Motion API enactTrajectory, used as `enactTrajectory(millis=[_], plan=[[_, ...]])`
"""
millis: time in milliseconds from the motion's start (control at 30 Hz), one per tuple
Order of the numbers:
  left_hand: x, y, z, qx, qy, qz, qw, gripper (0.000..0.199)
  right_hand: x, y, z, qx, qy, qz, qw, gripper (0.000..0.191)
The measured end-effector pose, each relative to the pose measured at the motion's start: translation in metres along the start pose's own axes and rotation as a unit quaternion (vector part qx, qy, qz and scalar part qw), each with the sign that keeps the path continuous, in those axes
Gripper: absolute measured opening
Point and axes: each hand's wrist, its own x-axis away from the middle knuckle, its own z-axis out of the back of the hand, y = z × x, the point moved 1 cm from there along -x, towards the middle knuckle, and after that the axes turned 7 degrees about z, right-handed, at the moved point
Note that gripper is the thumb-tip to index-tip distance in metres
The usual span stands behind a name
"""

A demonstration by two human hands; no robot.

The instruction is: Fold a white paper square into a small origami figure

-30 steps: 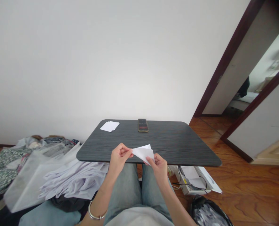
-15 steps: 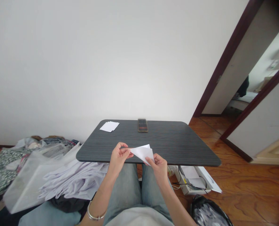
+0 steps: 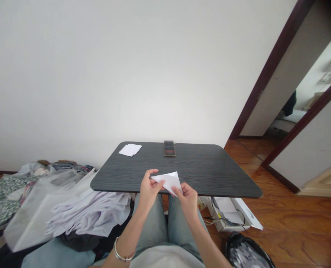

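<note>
A folded white paper (image 3: 171,180), roughly triangular, is held above the front edge of the dark table (image 3: 204,163). My left hand (image 3: 150,188) pinches its left part, thumb lying on the face of the paper. At the lower right corner, my right hand (image 3: 188,196) grips the paper between thumb and fingers. A small stack of white paper sheets (image 3: 130,150) lies at the table's back left. Near the middle of the back edge sits a dark, phone-like object (image 3: 169,148).
Piled clothes (image 3: 90,212) and plastic bags are left of the table. Below it on the right stand a white box (image 3: 229,216) with papers and cables, and a black bag (image 3: 247,251) with shredded-looking contents. A white wall rises behind.
My left hand has moved right along the paper, from its pointed left tip further onto its face. My right hand keeps its grip, nearly unmoved.
</note>
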Motion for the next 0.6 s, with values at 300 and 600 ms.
enactTrajectory(millis=[300,600], plan=[[0.000,0.011,0.017,-0.018,-0.009,-0.015,1.000,0.048,0.001,0.001,-0.001,-0.009,0.008,-0.003,1.000,0.026],[0.002,0.013,0.025,-0.020,-0.041,-0.016,0.999,0.046,0.002,-0.001,-0.003,-0.023,0.010,-0.006,1.000,0.028]])
